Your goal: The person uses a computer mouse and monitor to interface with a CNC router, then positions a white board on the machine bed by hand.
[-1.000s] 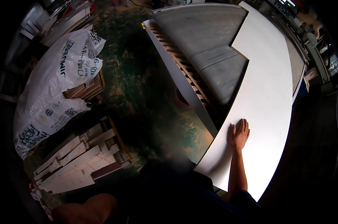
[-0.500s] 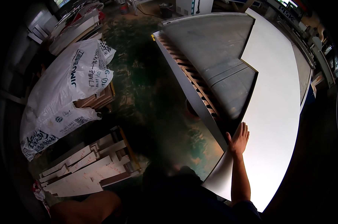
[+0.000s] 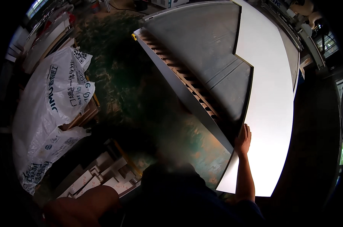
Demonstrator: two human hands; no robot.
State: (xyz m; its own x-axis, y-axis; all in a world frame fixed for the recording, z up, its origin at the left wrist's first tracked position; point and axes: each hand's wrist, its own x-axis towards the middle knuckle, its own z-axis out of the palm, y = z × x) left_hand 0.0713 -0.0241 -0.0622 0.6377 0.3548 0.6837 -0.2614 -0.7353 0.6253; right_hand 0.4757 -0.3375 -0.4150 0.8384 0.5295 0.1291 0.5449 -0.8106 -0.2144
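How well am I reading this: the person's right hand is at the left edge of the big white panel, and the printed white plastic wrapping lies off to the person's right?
One thing is wrong: the printed white plastic wrapping lies off to the person's left, as the head view shows. The right hand is indeed at the left edge of the big white panel.

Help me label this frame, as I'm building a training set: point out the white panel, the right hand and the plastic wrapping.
White panel [image 3: 269, 100]: head view, middle of its broad face.
Right hand [image 3: 243, 143]: head view, back of the hand.
Plastic wrapping [image 3: 42, 113]: head view, its white outer surface.
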